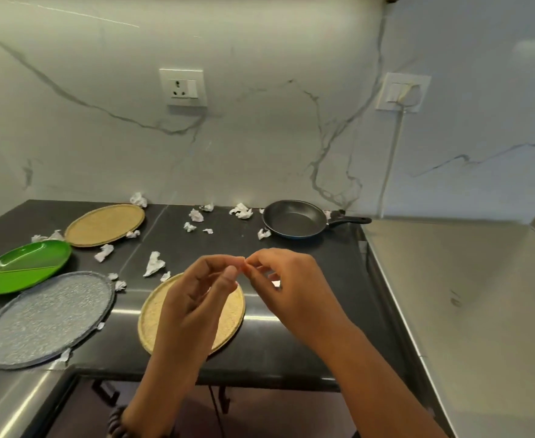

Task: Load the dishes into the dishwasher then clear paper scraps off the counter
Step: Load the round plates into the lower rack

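you see a dark grey counter (307,248) strewn with white paper scraps (154,263). at its left edge sit a bright green plate (22,267) and a speckled grey plate (45,317); two tan plates (105,224) and a black pan (294,218) lie under a white wall (259,137) with grey veins.

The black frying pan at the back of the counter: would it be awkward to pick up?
Probably not. The frying pan has a long handle pointing right, giving an easy grip. It looks empty and shallow, so likely light, though the bowl may droop from the handle. Its flat base suggests sliding, not rolling.
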